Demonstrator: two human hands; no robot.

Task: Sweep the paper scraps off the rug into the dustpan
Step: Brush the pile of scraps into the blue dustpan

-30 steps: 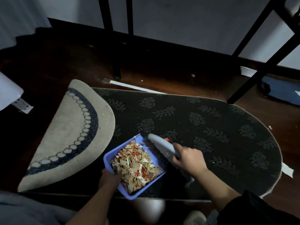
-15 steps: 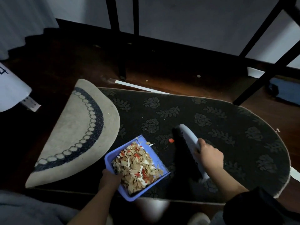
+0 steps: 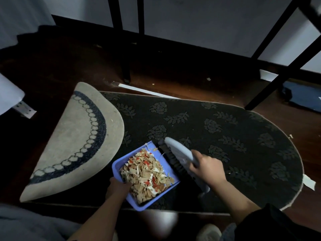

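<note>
Brush (image 3: 178,152) at scrap-filled dustpan (image 3: 119,168) on rug (image 3: 225,129)

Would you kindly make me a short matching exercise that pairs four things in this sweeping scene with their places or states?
Things:
1. dustpan
2. brush
3. rug end
4. white strip

States:
a. folded over
b. on bare floor
c. held by the right hand
d. full of scraps, held by the left hand

Pairs: 1-d, 2-c, 3-a, 4-b
</note>
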